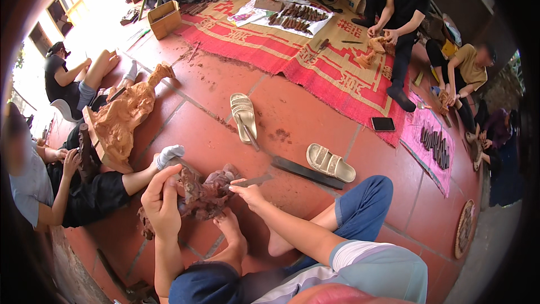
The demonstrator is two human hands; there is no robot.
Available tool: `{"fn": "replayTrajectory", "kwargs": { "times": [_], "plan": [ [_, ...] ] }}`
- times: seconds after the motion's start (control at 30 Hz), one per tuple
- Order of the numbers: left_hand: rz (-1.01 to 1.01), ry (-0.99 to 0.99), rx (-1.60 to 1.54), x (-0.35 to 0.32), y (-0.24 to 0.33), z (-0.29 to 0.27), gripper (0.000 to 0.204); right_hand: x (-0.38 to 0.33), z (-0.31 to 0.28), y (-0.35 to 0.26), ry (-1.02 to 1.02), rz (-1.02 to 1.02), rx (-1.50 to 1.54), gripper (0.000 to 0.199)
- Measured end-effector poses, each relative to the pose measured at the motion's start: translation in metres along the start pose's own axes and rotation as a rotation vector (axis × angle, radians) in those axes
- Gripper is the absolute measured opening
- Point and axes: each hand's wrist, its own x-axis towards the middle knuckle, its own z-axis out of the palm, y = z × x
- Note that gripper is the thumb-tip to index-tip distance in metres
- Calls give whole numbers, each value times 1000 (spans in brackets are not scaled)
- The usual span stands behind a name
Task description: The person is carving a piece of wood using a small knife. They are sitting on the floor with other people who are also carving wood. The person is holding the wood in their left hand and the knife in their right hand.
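Gripping a narrow flat grey tool [251, 181] in the closed right hand [248, 193], at the right side of a knobbly reddish-brown carving [208, 196], low over red floor tiles [298, 114] by a bare foot [229, 227]. Curling the left hand [162, 200] partway at its left; can't tell if holding anything. Hemmed in by a co-worker's pale-socked foot [170, 153], long dark flat bar [306, 173], two cream strapped sandals [331, 163] beyond.

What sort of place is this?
Probably a wood-carving workshop: the right hand holds a flat tool by a knobbly carving, a larger orange carving is nearby, and someone in black handles another wooden piece.
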Motion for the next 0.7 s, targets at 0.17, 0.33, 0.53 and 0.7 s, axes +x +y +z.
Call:
{"fn": "replayTrajectory", "kwargs": {
  "times": [0.17, 0.33, 0.53, 0.7],
  "plan": [
    [-17, -8, 0, -1, 1, 1, 21, 5, -10, 9, 104, 153, 134, 17],
    [7, -9, 9, 0, 1, -2, 21, -4, 1, 1, 94, 163, 25, 18],
    [-14, -9, 10, -2, -3, 0, 21, 7, -11, 5, 88, 112, 126, 19],
    [2, 3, 45, 1, 1, -1, 21, 4, 2, 2, 57, 146, 102, 19]
  ]
}}
